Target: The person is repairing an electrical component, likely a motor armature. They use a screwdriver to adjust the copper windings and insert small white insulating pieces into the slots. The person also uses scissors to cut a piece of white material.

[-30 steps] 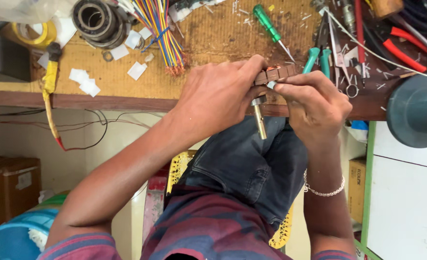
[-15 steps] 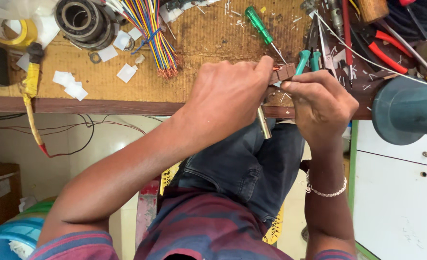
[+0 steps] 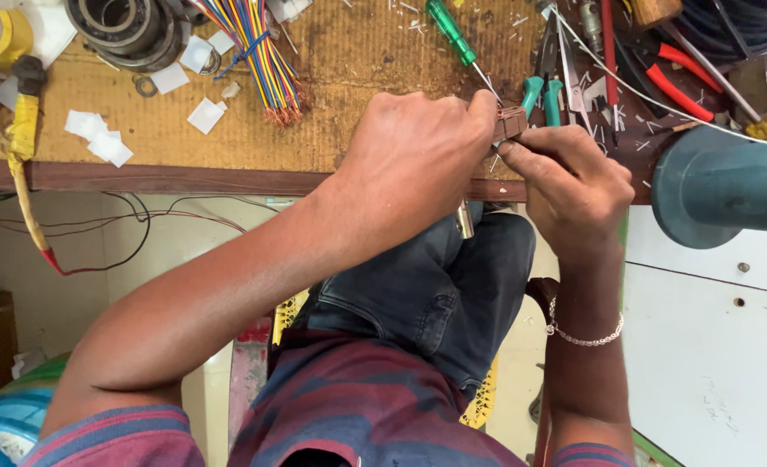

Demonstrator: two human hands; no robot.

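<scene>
Since the earlier frames both hands have shifted a little up and to the right against the bench, and the metal rod under the left hand now hangs straighter. The small brown part (image 3: 511, 123) sits at the front edge of the workbench (image 3: 185, 130), pinched between the fingertips of both hands. The left hand (image 3: 414, 164) closes over it from the left, fingers curled tight, with the metal rod (image 3: 464, 219) poking down below the palm. The right hand (image 3: 574, 186) grips the part from the right, thumb and forefinger pressed together on it; a chain bracelet (image 3: 584, 333) circles that wrist. Just behind the part lie teal-handled pliers (image 3: 542, 93) and a green screwdriver (image 3: 453, 35). Farther left is a bundle of coloured wires (image 3: 258, 52), paper scraps (image 3: 98, 138) and bearing rings (image 3: 111, 22). A teal cylinder (image 3: 721, 186) stands at the right.
</scene>
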